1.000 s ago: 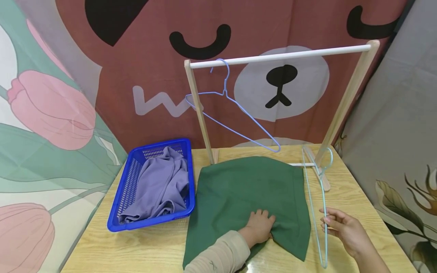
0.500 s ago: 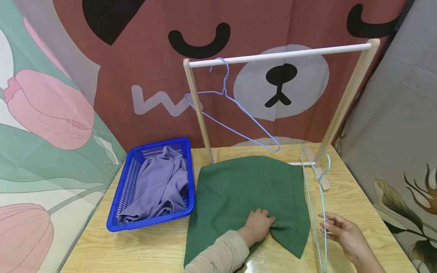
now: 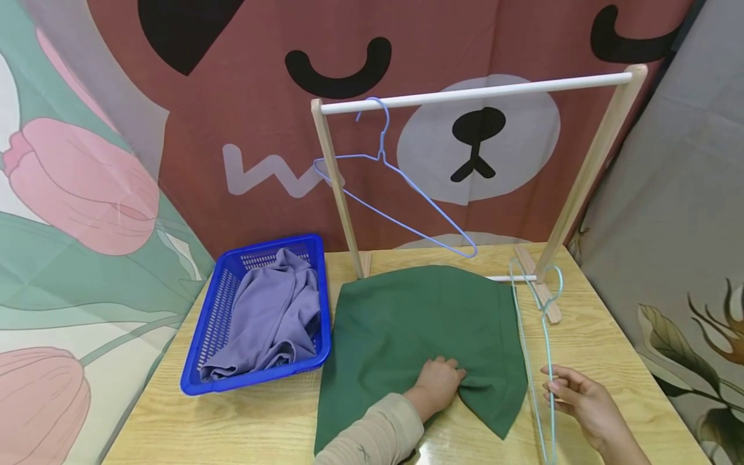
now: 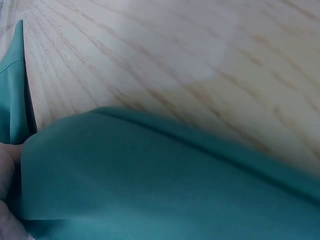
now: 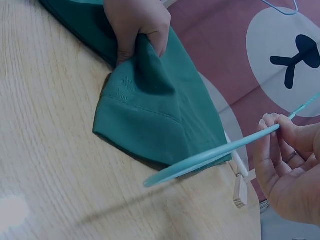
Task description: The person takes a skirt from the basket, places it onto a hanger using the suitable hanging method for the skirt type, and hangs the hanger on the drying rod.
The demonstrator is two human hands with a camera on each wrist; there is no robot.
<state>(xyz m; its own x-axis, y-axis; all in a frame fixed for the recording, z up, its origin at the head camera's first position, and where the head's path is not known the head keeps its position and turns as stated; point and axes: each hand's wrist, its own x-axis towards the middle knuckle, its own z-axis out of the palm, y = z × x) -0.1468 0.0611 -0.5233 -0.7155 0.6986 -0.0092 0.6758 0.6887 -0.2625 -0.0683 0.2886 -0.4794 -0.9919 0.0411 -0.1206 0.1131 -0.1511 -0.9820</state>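
Observation:
A green garment [image 3: 401, 323] with a stitched hem lies spread on the table. My left hand [image 3: 437, 385] grips its near edge, and the right wrist view shows the fabric [image 5: 145, 70] bunched between thumb and fingers. In the left wrist view a fold of green fabric [image 4: 140, 170] fills the lower part, hiding most of that hand. My right hand [image 3: 587, 400] pinches a light turquoise clothes hanger [image 3: 549, 349] by one side, held nearly edge-on. The hanger's far side runs along the garment's right edge; whether they touch I cannot tell.
A blue plastic basket [image 3: 328, 303] at the left holds a crumpled purple garment [image 3: 273, 323]. Behind the green garment stands a wooden rack with a white top rail [image 3: 494, 97]. A bare periwinkle hanger [image 3: 418, 190] hangs at the rail's left end. Printed cloths surround the table [image 3: 232, 426].
The turquoise hanger has shifted slightly left and toward me, its far side now at the garment's right edge. The garment's near right corner has drawn a little left. The left hand barely moves.

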